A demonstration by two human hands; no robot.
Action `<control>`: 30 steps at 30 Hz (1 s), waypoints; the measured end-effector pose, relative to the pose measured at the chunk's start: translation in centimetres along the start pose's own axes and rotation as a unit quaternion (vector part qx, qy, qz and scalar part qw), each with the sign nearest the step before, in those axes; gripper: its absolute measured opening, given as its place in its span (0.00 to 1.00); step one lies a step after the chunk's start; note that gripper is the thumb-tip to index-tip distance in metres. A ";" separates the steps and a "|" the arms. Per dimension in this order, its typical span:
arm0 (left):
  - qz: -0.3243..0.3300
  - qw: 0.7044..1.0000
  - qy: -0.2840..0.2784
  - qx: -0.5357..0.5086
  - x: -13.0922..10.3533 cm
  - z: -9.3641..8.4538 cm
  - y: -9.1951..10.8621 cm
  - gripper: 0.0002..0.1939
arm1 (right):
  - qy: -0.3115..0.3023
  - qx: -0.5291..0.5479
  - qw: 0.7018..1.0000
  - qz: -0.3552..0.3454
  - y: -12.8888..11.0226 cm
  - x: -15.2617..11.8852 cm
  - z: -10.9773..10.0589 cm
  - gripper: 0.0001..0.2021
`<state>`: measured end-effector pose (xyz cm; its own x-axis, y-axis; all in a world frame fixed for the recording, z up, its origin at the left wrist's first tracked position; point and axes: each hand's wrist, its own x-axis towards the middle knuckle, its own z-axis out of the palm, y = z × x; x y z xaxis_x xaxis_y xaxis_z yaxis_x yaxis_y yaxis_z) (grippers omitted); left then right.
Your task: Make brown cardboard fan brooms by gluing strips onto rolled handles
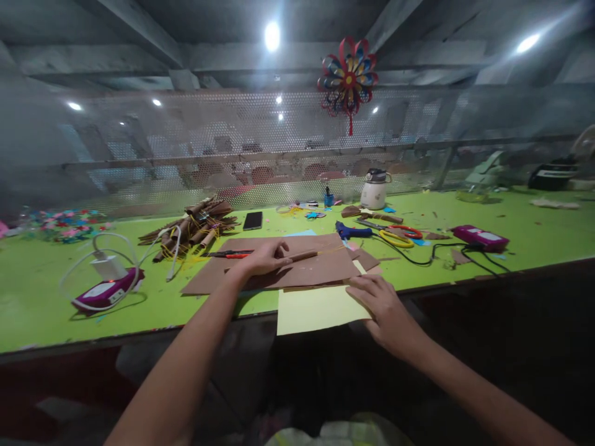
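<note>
A pale yellow sheet (316, 311) sticks out past the table's front edge, partly under brown paper (325, 267). My right hand (379, 306) grips the sheet's right side, thumb below and fingers on top. On the brown paper lies a thin rolled brown tube (302, 255) with a yellow string at its right end. My left hand (267, 259) rests at the tube's left part with its fingers bent; whether it grips the tube is hard to make out. Red-and-black pliers or scissors (232, 254) lie left of that hand.
Brown paper rolls (199, 229) and a phone (253, 220) lie behind to the left. A blue glue gun (356, 231), scissors (395, 238) and a cup (374, 189) stand right. Purple power strips (105, 294) with cables flank the work area.
</note>
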<state>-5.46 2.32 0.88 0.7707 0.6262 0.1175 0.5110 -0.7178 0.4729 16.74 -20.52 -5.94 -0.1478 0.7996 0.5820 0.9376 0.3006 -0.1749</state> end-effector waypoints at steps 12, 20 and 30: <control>0.041 0.997 0.008 0.059 -1.3 -1.0 1.3 0.28 | -0.039 -0.004 0.999 0.023 -0.1 0.7 -1.3 0.26; 0.112 0.977 -0.063 0.169 -5.9 -0.8 4.1 0.31 | -0.016 -0.003 0.998 0.054 1.0 2.0 0.2 0.22; 0.152 0.964 -0.051 0.213 -5.0 -0.2 3.1 0.21 | 0.010 0.016 0.999 0.036 2.5 2.6 0.4 0.20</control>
<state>-7.82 -2.96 1.86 0.9317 0.3499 0.0975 0.3490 -0.9367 0.0267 18.62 -17.49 -5.17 -0.0730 0.8096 0.5825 0.9352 0.2584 -0.2419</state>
